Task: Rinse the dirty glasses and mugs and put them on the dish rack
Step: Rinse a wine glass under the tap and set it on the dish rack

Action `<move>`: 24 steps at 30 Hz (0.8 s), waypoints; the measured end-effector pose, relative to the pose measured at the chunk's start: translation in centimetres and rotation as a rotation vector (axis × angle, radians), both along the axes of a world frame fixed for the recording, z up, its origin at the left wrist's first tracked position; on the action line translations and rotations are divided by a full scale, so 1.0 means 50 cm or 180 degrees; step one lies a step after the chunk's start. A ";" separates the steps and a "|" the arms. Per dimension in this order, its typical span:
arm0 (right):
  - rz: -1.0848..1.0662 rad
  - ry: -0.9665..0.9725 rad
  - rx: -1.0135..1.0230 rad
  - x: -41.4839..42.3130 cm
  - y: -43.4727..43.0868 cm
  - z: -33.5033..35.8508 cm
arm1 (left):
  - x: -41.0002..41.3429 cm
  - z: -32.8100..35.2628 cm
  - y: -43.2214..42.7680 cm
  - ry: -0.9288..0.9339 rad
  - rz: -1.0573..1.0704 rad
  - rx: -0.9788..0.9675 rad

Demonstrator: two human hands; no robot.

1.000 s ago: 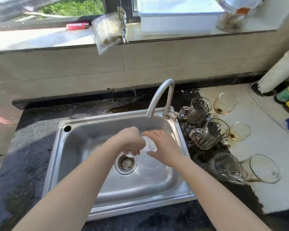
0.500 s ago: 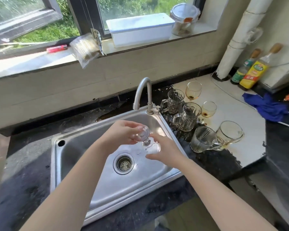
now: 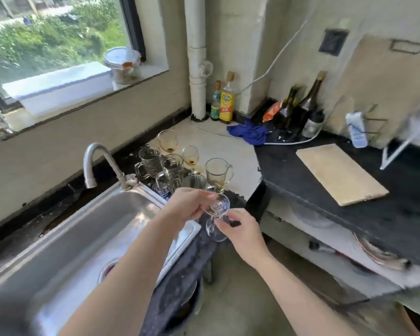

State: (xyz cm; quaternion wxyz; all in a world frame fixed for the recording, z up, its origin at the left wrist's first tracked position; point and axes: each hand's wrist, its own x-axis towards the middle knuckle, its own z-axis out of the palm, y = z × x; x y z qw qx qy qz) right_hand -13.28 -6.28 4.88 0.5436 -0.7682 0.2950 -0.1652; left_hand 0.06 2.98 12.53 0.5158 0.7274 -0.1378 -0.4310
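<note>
Both hands on one small stemmed glass (image 3: 219, 206), up in the air just past the sink's (image 3: 83, 226) right rim. Left hand (image 3: 188, 206) curls round the bowl, right hand (image 3: 240, 230) pinches low at the stem. Two grips, likely because it's wet and slippery. Dirty mugs and glasses (image 3: 172, 166) crowd the counter beside the tap (image 3: 95, 161), unrinsed by the look of them. There's a white wire frame (image 3: 407, 141) at the counter's far right edge, possibly the rack.

Tilted clear stemmed glass (image 3: 219, 206) in midair
</note>
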 end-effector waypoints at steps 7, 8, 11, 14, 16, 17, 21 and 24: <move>-0.0893 0.0273 -0.0707 -0.269 -0.199 0.036 | -0.239 0.001 -0.292 0.0171 -0.0711 0.0015; -0.0984 0.0313 -0.0726 -0.313 -0.228 0.039 | -0.281 -0.001 -0.334 0.0146 -0.0788 0.0024; -0.1235 0.0435 -0.0920 -0.451 -0.318 0.042 | -0.415 -0.006 -0.453 0.0169 -0.0976 -0.0006; -0.1475 0.0563 -0.1149 -0.594 -0.409 0.044 | -0.553 -0.009 -0.564 0.0073 -0.1322 -0.0018; -0.1606 0.0548 -0.1174 -0.688 -0.459 0.042 | -0.643 -0.008 -0.630 0.0060 -0.1530 -0.0033; -0.1672 0.0529 -0.1186 -0.731 -0.481 0.044 | -0.687 -0.006 -0.659 0.0135 -0.1626 -0.0070; -0.2121 0.0602 -0.1208 -0.876 -0.579 0.041 | -0.837 -0.002 -0.780 0.0254 -0.1920 -0.0120; -0.2391 0.0726 -0.1193 -0.956 -0.670 0.031 | -0.916 -0.006 -0.874 0.0255 -0.2089 -0.0200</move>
